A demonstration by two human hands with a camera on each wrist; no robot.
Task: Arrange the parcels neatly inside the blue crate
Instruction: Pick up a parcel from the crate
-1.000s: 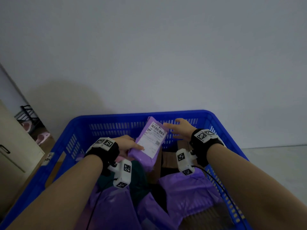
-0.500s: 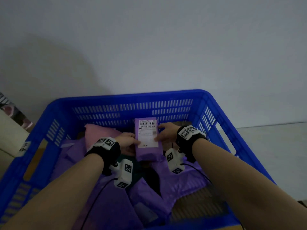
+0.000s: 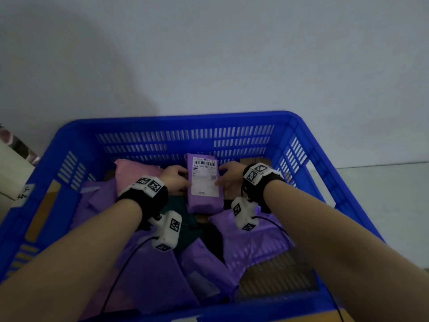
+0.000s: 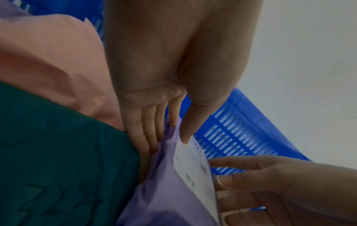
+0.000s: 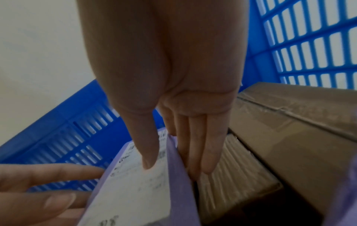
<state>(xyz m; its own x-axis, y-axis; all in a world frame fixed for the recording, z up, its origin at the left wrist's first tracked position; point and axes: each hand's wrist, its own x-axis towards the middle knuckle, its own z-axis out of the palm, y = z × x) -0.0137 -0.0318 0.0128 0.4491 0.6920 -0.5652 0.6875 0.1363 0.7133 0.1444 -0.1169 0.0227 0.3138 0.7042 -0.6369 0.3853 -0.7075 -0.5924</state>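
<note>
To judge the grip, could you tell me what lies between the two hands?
The labelled purple parcel, pinched by left hand and right hand; head view.

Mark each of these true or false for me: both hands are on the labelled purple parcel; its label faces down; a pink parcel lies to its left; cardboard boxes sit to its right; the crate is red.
1. Both hands are on the labelled purple parcel. True: the left hand and the right hand pinch its two sides, thumbs on top.
2. Its label faces down. False: the white label with its barcode faces up.
3. A pink parcel lies to its left. True.
4. Cardboard boxes sit to its right. True: the right wrist view shows them beside the right hand's fingers.
5. The crate is red. False: the crate is blue.
</note>
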